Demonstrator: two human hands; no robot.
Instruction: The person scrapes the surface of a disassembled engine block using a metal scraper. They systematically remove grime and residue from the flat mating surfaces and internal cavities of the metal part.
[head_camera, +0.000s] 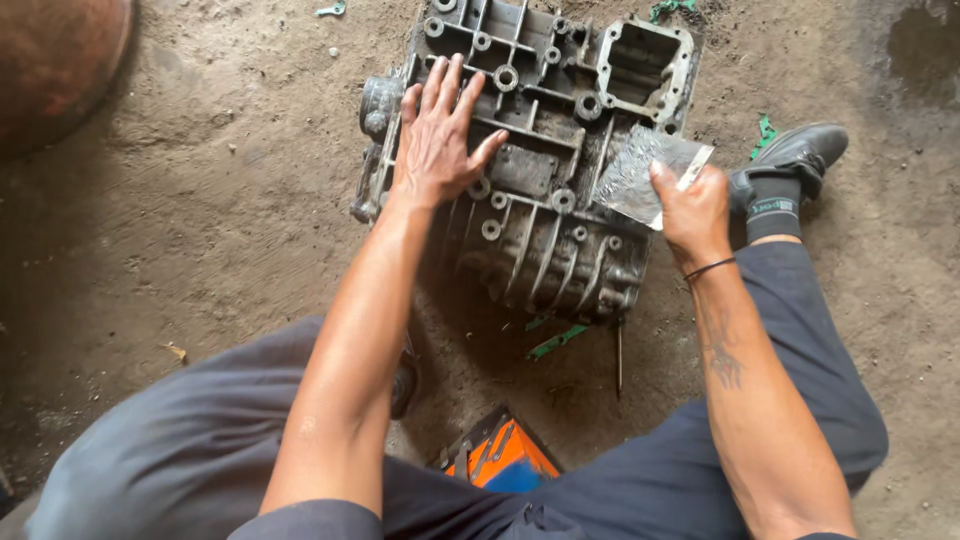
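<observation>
A grimy grey cast-metal housing (545, 225) with ribs and bolt bosses lies on the dirt floor in front of me. My left hand (437, 135) rests flat on its upper left part, fingers spread, holding nothing. My right hand (693, 210) is at the housing's right edge, gripping a crumpled clear plastic sheet (640, 175) pressed against the metal. A dark band circles my right wrist.
An orange and blue tool (500, 455) lies between my legs. A thin metal rod (619, 360) and green plastic scraps (556, 342) lie just below the housing. My black shoe (800, 155) is to the right. A rusty round object (55, 60) sits at top left.
</observation>
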